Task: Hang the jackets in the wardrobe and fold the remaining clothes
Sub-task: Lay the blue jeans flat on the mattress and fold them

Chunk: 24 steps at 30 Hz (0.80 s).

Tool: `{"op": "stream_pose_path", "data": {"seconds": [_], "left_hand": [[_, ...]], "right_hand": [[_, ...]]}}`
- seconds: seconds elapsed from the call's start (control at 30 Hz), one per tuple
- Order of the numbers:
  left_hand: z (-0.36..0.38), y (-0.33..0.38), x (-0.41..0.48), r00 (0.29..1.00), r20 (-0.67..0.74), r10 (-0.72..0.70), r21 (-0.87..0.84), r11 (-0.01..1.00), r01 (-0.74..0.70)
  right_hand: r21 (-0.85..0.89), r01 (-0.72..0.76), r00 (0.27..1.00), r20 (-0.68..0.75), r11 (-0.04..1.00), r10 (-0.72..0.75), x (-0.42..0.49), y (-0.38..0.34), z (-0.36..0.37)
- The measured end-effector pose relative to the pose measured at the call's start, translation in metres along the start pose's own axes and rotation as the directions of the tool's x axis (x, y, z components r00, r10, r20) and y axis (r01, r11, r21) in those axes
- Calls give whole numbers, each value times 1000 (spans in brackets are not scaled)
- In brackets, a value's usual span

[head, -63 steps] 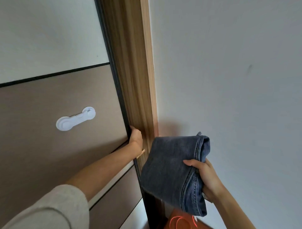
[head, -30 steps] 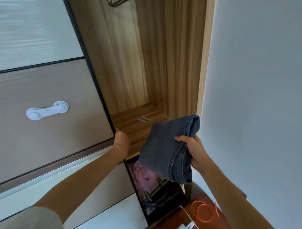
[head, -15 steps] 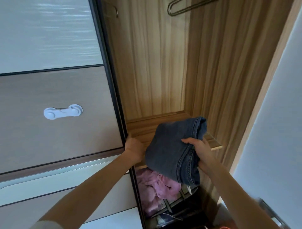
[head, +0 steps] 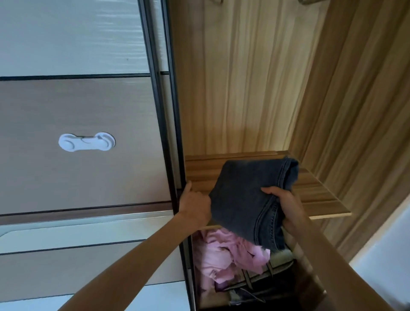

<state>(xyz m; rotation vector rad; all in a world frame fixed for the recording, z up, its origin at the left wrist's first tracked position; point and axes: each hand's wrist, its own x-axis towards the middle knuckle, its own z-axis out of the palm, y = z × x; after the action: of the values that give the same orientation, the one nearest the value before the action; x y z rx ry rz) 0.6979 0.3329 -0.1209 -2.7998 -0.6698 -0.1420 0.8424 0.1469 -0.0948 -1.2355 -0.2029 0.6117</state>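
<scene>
Folded dark blue jeans (head: 246, 195) hang above the front of a wooden wardrobe shelf (head: 315, 195), gripped at their right edge by my right hand (head: 286, 204), thumb on top. My left hand (head: 193, 204) grips the dark edge of the sliding wardrobe door (head: 88, 144), just left of the jeans. The wardrobe's inside (head: 244, 88) stands open, with wood-grain walls.
Below the shelf, crumpled pink clothes (head: 224, 255) lie in a dark basket (head: 261, 279). A white child lock (head: 86, 142) sits on the door panel. Bits of metal hangers (head: 308, 1) peek in at the top edge. A white wall (head: 386, 255) is at the lower right.
The sliding door has moved left under my left hand, opening the wardrobe. My right hand has carried the folded jeans in over the shelf.
</scene>
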Motion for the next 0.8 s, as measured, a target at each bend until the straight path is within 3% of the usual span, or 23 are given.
{"op": "stream_pose_path", "data": {"seconds": [0.07, 0.1, 0.2, 0.3, 0.43, 0.5, 0.63, 0.8], "left_hand": [[3, -6, 1, 996, -33, -81, -238, 969, 71], [6, -8, 2, 991, 11, -136, -417, 900, 128], [24, -15, 12, 962, 209, -173, -853, 449, 266], [39, -22, 21, 928, 326, -179, -928, 127, 350], [57, -42, 37, 751, 573, -327, -819, -222, 529], [64, -57, 41, 701, 614, -362, -789, -297, 538], [73, -81, 42, 687, 599, -411, -800, -345, 491], [86, -103, 36, 678, 588, -442, -808, -282, 517]], "right_hand": [[7, -18, 1000, 18, 1000, 18, 12, 5, 2], [10, -30, 999, 29, 999, 30, 19, 8, 2], [15, -81, 995, 60, 997, 80, 40, 16, 6], [33, -146, 983, 119, 989, 142, 61, 23, 16], [27, -272, 937, 237, 962, 258, 85, 30, 38], [-9, -304, 920, 256, 953, 296, 100, 35, 52], [-67, -365, 873, 321, 928, 367, 129, 43, 83], [-147, -438, 815, 352, 887, 461, 150, 64, 109]]}}
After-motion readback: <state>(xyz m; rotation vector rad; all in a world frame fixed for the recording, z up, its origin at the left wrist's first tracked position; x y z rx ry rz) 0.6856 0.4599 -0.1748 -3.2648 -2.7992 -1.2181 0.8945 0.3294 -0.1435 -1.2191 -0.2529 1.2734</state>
